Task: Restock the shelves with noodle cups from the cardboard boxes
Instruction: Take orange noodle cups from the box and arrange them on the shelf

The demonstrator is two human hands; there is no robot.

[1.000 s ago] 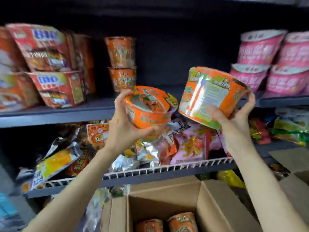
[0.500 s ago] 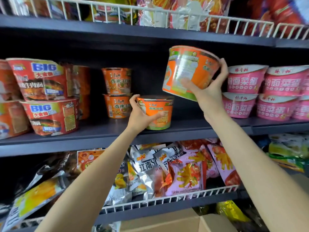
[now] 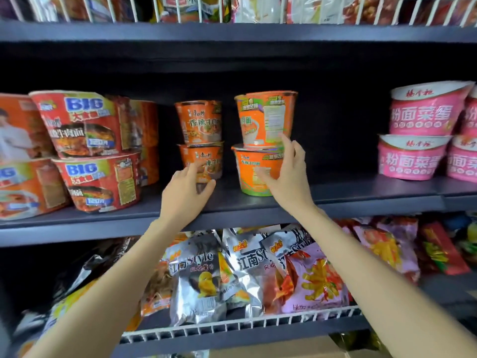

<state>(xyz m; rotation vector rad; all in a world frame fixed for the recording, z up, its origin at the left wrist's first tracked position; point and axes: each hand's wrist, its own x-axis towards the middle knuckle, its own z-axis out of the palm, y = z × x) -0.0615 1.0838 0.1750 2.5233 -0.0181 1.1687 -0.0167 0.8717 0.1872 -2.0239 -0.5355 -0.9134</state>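
Note:
Two orange noodle cups stand stacked on the dark middle shelf [image 3: 361, 200]: a lower cup [image 3: 254, 166] and an upper cup [image 3: 265, 117] on top of it. To their left and further back is an older stack of two orange cups [image 3: 200, 122]. My right hand [image 3: 289, 177] hovers just in front of the new stack, fingers relaxed and spread, holding nothing. My left hand [image 3: 184, 192] hangs open in front of the older stack's lower cup, also holding nothing. The cardboard box is almost out of view at the bottom edge.
Red "BIG" noodle bowls [image 3: 85, 151] fill the shelf's left end, pink bowls [image 3: 423, 133] the right end. Dark shelf space lies between the orange stack and the pink bowls. Snack bags [image 3: 258, 275] sit behind a white wire rail below; another wire rail runs above.
Both cups have left my hands: the left one was set on the shelf and the right one stacked on top. My hands have opened and drawn back a little.

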